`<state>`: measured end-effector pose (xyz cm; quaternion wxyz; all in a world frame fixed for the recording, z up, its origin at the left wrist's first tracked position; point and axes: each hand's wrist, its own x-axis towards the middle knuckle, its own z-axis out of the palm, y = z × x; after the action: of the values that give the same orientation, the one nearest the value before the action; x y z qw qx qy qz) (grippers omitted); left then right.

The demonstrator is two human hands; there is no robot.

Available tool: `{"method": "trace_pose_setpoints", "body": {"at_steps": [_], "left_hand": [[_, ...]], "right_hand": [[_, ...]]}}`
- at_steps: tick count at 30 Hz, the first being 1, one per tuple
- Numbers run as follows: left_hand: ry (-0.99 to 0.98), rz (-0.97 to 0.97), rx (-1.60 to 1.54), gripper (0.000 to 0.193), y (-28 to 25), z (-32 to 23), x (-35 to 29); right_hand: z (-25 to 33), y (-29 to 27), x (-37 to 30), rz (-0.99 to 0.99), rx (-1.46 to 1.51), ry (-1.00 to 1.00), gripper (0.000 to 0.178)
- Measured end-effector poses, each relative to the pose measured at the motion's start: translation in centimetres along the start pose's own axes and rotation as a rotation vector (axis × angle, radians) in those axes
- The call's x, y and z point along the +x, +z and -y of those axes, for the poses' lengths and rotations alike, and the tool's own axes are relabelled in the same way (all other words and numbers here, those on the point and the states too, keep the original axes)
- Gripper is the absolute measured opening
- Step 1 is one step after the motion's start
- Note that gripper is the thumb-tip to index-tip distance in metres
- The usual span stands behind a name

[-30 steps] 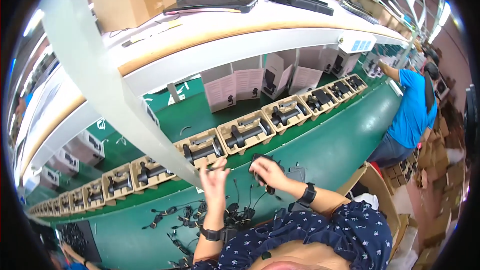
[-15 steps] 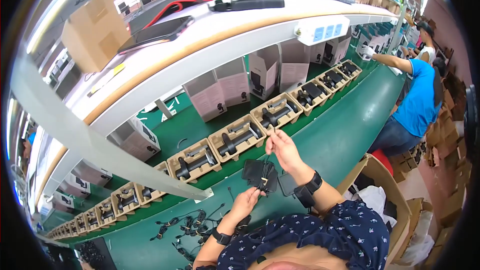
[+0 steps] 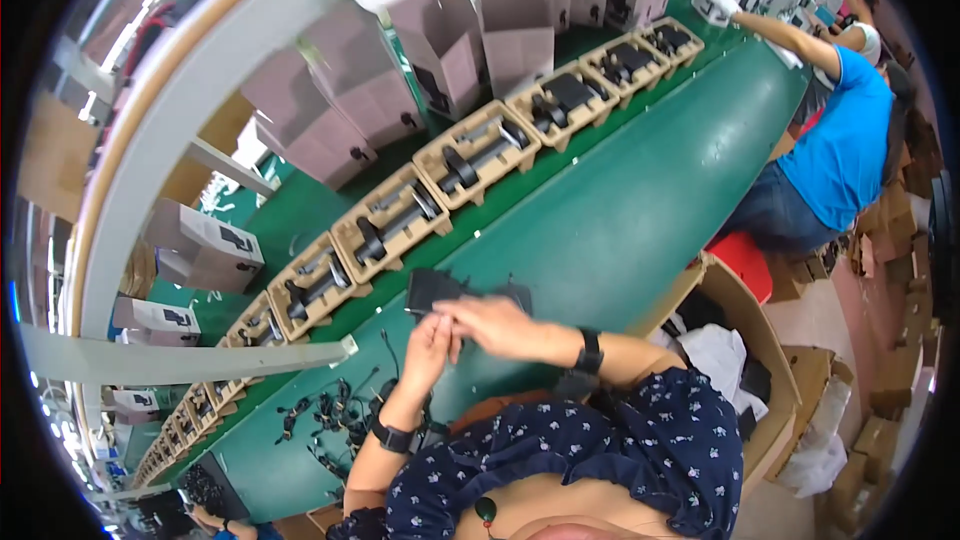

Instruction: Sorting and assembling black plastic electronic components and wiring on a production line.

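Observation:
My left hand (image 3: pixel 430 348) and my right hand (image 3: pixel 492 327) meet over the green bench, both with fingers pinched together. What sits between the fingertips is too small and blurred to name. Just beyond them lies a flat black block (image 3: pixel 432 290), partly covered by my fingers. Another dark flat piece (image 3: pixel 517 296) shows behind my right hand. Left of my left hand, a loose heap of black cables (image 3: pixel 330 414) is spread on the bench. A line of moulded cardboard trays runs past my hands, holding black stands (image 3: pixel 460 170) and other dark parts.
The green bench (image 3: pixel 610 230) curves off to the right, where a person in a blue shirt (image 3: pixel 848 145) sits. Printed boxes (image 3: pixel 515 55) stand open behind the trays. A metal post (image 3: pixel 190 357) crosses at left. Beside my right arm is a carton (image 3: pixel 788 390) with white bags.
My view has turned down and left. My right hand has come down from above the cable bundle to meet my left. The bundle, plainly visible before, no longer shows clearly.

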<state>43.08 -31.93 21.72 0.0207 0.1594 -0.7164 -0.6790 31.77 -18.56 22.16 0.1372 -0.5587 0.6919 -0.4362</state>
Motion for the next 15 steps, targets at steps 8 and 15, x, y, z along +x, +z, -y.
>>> {"method": "trace_pose_setpoints", "body": {"at_steps": [8, 15], "left_hand": [[-0.025, -0.109, 0.026, 0.035, -1.3, 0.5, 0.4], [-0.334, -0.186, 0.011, 0.032, -3.7, 5.9, -5.8]], "right_hand": [[-12.4, -13.4, 5.7, -0.827, -0.435, 0.32, 0.02], [-21.1, -20.4, 10.7, -0.778, -1.083, 0.47, 0.012]]}}
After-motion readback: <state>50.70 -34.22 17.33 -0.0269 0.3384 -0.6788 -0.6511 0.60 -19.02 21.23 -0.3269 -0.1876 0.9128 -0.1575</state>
